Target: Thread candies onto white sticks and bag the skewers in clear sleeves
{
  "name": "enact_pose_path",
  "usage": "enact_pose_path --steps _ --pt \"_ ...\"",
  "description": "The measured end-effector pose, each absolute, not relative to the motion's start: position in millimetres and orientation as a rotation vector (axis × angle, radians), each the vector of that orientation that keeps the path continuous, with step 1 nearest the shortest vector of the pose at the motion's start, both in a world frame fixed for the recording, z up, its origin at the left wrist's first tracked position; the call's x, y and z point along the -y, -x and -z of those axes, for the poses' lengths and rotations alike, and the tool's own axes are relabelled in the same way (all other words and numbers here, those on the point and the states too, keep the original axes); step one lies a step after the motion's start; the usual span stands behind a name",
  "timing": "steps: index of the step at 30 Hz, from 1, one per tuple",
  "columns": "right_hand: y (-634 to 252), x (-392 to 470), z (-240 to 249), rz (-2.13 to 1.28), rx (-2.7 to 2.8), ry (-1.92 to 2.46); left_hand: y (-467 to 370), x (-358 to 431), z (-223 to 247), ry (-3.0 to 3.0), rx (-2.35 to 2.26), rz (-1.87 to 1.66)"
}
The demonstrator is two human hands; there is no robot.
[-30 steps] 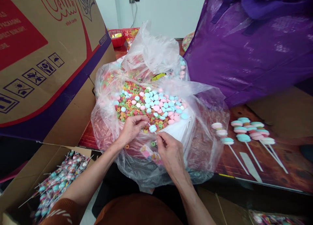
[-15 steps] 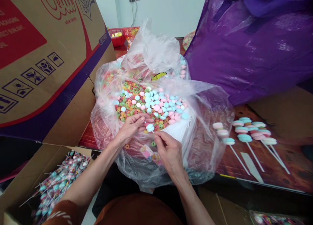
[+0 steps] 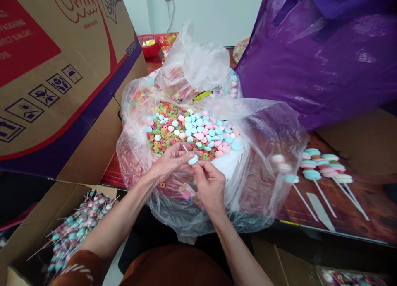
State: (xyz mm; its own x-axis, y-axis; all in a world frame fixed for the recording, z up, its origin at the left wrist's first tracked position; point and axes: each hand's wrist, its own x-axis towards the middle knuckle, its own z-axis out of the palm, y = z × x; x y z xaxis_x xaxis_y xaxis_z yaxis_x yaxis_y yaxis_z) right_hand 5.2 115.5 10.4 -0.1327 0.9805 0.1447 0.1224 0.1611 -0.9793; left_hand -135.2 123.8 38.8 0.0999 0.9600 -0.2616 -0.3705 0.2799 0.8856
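A pale blue and white marshmallow candy (image 3: 193,159) sits between my two hands, with a white stick end (image 3: 185,148) poking out on its far side. My left hand (image 3: 173,158) pinches the candy from the left. Close against its near side, my right hand (image 3: 211,178) is closed on the stick, which the fingers mostly hide. Beyond the hands, an open clear plastic bag (image 3: 133,153) holds loose blue and pink marshmallows (image 3: 200,135) and small ring candies (image 3: 163,133). White sticks (image 3: 231,164) lie in a bundle beside my right hand.
Several candy skewers (image 3: 311,174) and a flat white strip (image 3: 321,211) lie on the wooden table (image 3: 362,199) at right. A printed carton (image 3: 93,50) stands left, a purple bag (image 3: 310,62) right. Below left, a box holds wrapped candy sticks (image 3: 74,228).
My right hand has moved up the stick to the candy. The stick end now shows beyond the candy, and my left fingers have closed onto it.
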Motion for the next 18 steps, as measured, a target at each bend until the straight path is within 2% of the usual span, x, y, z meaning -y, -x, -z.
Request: enact_pose_path --steps 5,9,12,14,18 --pt "-19.4 -121.1 -9.5 -1.211 1.326 1.188 138.4 -117.8 -33.8 -1.158 -1.335 -1.237" --pt "-38.9 -123.5 -4.3 -1.143 1.327 1.267 136.6 -104.5 -28.0 -1.805 -1.701 -0.886" --pt "-43.8 -121.4 2.9 -1.138 1.331 1.296 128.5 -97.0 -26.1 -1.997 -1.812 -0.694" --pt "-42.8 -119.1 6.7 -1.138 1.348 1.299 124.0 -94.5 -25.4 -1.983 -1.822 -0.746" --pt "-41.0 -116.4 10.0 -1.137 1.395 1.299 131.9 -92.9 -24.7 -1.759 -1.747 -1.088"
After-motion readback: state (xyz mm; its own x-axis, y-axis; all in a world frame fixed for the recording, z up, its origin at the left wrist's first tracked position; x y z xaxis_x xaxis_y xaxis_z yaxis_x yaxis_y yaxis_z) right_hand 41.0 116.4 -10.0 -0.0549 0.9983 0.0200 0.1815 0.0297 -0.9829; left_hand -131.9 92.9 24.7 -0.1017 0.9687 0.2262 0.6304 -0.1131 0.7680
